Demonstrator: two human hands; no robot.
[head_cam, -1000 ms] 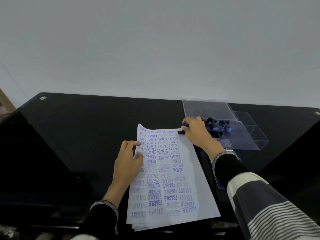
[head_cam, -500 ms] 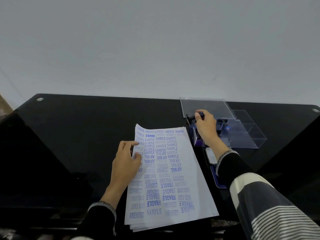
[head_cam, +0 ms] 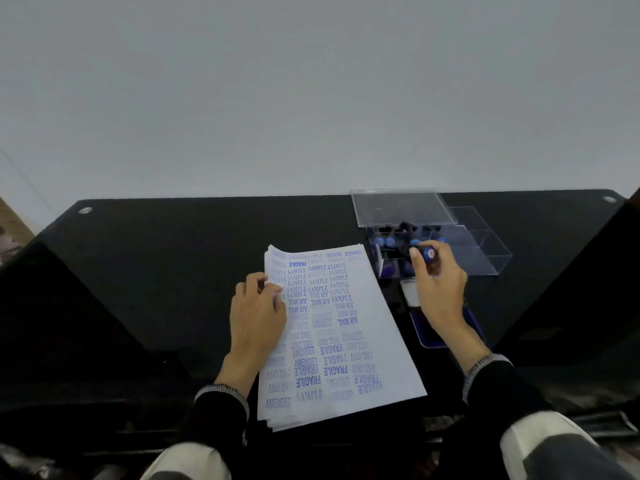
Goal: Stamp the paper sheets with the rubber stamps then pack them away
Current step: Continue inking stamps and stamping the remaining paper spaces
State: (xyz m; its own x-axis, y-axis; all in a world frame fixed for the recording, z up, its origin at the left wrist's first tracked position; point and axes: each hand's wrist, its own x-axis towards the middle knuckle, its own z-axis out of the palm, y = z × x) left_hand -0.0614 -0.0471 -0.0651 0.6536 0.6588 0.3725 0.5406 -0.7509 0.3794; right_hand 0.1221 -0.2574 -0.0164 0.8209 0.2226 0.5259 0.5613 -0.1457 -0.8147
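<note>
A stack of white paper sheets (head_cam: 367,327), the top one covered in blue stamped words, lies on the black glass table (head_cam: 166,271). My left hand (head_cam: 256,313) rests on the stack's left edge, its fingers curled at the sheet edges. My right hand (head_cam: 438,289) grips a black rubber stamp with a blue-capped handle (head_cam: 426,253) just in front of the clear plastic stamp box (head_cam: 485,251). Several more blue-capped stamps (head_cam: 386,242) stand in the box's left part. A blue ink pad (head_cam: 420,323) lies open under my right wrist, partly hidden.
The box's clear lid (head_cam: 398,206) stands propped behind the stamps. The right compartments of the box hold nothing visible. A white wall rises behind the table's far edge. Metal fittings (head_cam: 85,210) mark the table's far corners.
My right hand moved from the sheet's top right corner to the stamp box, then drew back a little toward me, now holding a stamp handle-up. My left hand stayed on the stack.
</note>
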